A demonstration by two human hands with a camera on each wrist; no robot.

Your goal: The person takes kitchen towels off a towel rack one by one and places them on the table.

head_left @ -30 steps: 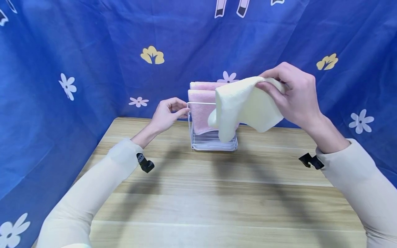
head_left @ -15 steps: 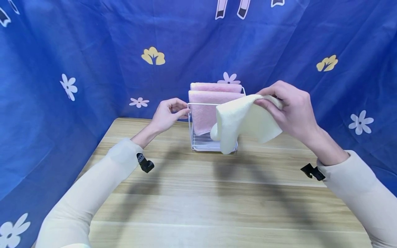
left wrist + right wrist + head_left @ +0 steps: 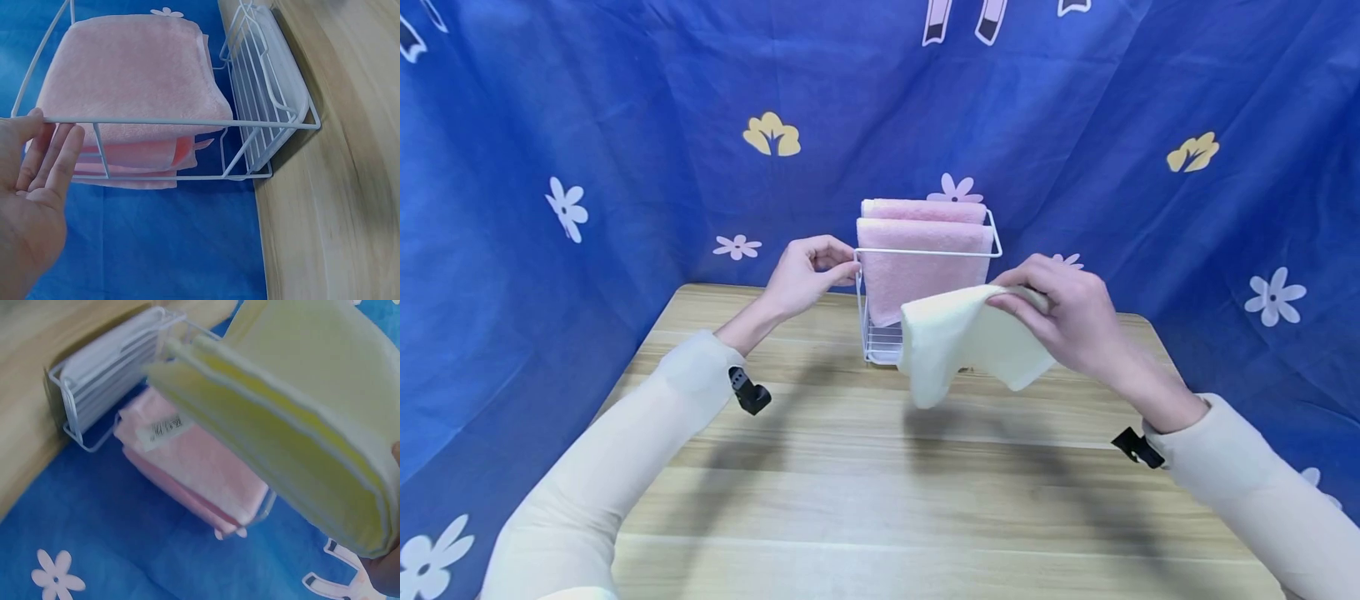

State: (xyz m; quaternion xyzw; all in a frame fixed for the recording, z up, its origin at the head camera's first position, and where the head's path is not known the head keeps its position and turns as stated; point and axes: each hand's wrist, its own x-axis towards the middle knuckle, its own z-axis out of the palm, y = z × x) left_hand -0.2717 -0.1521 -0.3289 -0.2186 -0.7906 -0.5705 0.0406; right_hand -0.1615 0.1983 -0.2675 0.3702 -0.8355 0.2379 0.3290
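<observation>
A white wire rack (image 3: 936, 252) stands at the back of the table, two folded pink towels hanging over its bars, one in front (image 3: 917, 279) and one behind (image 3: 925, 210). My left hand (image 3: 805, 279) pinches the rack's upper left corner; in the left wrist view its thumb and fingers meet around the white wire. In front of the rack, my right hand (image 3: 1063, 312) holds a folded pale yellow towel (image 3: 951, 337) by its top fold, and the cloth hangs down, hiding part of the rack's base. The right wrist view shows the yellow towel's layered edges (image 3: 294, 419) near the pink ones.
A white tray (image 3: 290, 75) sits under the rack's wire base. The wooden table (image 3: 850, 467) runs toward me. Blue cloth (image 3: 647, 108) with flower prints hangs behind and along the sides. A printed label (image 3: 164, 430) shows on a pink towel.
My right hand has lowered the yellow towel and brought it slightly left and toward me, uncovering the rack's upper bar and the pink towels. The left hand stays at the rack's corner.
</observation>
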